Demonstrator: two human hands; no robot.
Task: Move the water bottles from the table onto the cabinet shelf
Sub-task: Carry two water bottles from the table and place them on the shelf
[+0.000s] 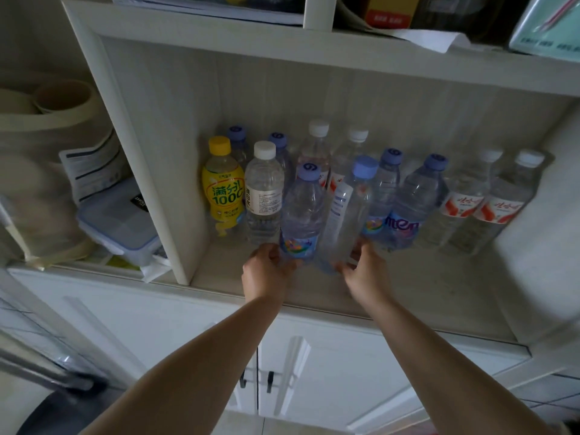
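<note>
Several water bottles stand on the white cabinet shelf (423, 287). My left hand (266, 271) grips the base of a clear bottle with a lilac cap and a blue label (303, 211), at the front of the shelf. Beside it, my right hand (365, 271) grips the base of a second lilac-capped bottle with a pale label (346, 208). Both bottles stand upright in front of the others. Further lilac-capped bottles (414, 202) and white-capped bottles with red labels (499, 202) fill the rows behind and to the right.
A yellow drink bottle (223, 186) and a white-capped bottle (263, 189) stand at the shelf's left, next to the divider panel (150, 171). The left compartment holds a plastic box (122, 224) and a tape roll (62, 98). Cabinet doors with dark handles (270, 381) lie below.
</note>
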